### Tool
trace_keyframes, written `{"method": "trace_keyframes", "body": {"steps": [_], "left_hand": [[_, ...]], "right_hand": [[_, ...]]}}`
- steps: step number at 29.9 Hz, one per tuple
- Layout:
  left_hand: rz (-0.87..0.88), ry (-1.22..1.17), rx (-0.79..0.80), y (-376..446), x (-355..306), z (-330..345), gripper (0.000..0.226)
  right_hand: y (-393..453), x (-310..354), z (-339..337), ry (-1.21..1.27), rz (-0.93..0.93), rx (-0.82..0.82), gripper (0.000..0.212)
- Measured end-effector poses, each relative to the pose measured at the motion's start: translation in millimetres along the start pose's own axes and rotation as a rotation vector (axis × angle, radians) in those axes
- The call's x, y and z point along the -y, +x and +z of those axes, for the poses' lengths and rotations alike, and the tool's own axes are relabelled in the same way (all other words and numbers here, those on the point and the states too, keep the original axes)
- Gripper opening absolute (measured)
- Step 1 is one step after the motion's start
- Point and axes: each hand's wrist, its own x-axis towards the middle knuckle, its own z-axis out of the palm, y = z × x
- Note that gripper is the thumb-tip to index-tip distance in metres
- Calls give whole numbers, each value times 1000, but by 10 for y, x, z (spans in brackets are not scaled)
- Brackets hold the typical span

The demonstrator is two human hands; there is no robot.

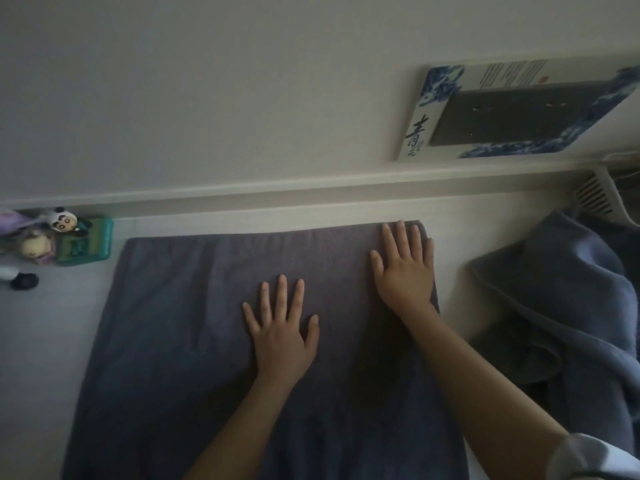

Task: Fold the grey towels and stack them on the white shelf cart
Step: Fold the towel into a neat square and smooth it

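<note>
I see a grey towel [180, 341] spread flat on a white tabletop [52, 323], its far edge running close along the table's back edge by the wall and its near end running out of view at the bottom. Both of my hands lie on it, palms down. My left hand [282, 327] rests about mid-towel, fingers straight and fanned apart, gripping nothing. My right hand [405, 268] sits further back, at the towel's far right corner, its fingertips almost at the far edge and its outer side nearly at the towel's right edge; its fingers are straight too, flat on the cloth, with no fold of fabric pinched. The towel lies under both palms and stretches well to the left of them, with faint creases running lengthwise.

At the right edge of the table, apart from the flat towel, a heap of more grey towels [568, 306] lies crumpled. At the back left corner stand small toy figures [45, 233], one with a panda head, next to a teal box [86, 242]. On the wall above the right side hangs a dark panel in a blue-and-white frame [540, 112]. A white sleeve [595, 459] shows on my right arm.
</note>
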Motion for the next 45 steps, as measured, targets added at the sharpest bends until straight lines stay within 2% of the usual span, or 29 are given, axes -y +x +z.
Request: {"method": "trace_keyframes", "body": {"steps": [2, 4, 6, 8, 16, 20, 23, 25, 29, 31, 35, 38, 40, 42, 45], "left_hand": [[-7, -47, -15, -2, 52, -6, 64], [-3, -92, -26, -26, 151, 0, 62], [5, -86, -28, -128, 292, -3, 62], [-15, -48, -15, -201, 459, 1, 62], [-249, -42, -4, -419, 1548, -91, 69], [-291, -37, 43, -518, 2026, -118, 69], [-258, -71, 80, -645, 2342, -184, 63], [-206, -89, 103, -796, 2524, -238, 65], [-66, -145, 99, -1169, 2700, -275, 77], [53, -179, 37, -1324, 2749, -252, 65], [207, -245, -46, -1584, 2944, -227, 48], [277, -300, -17, -1648, 3013, -208, 46], [332, -357, 41, -1688, 2929, -232, 48], [352, -438, 80, -1767, 2875, -242, 45], [328, -623, 148, -1746, 2885, -232, 29]], "right_hand": [[-146, 107, -34, 21, -7, -51, 65], [-477, 237, -9, 49, -117, -81, 59], [-968, 346, 62, 18, -281, -8, 56], [-1295, 325, 153, -24, -336, 63, 56], [-1412, 401, 168, -102, -157, 149, 61], [-1594, 627, 194, -101, 37, 112, 68], [-1865, 1010, 220, -5, 146, 93, 57], [-2127, 1336, 285, 37, 100, 94, 52], [-2570, 1828, 413, 87, 31, 119, 70], [-2712, 1982, 468, 117, -4, 138, 72], [-2982, 2170, 562, 101, -106, 133, 51], [-3050, 2104, 552, 25, -45, 45, 49], [-3018, 2083, 471, -28, 25, 69, 55], [-2998, 2229, 419, -107, 89, 102, 48], [-3038, 2553, 406, 26, -85, 12, 32]]}}
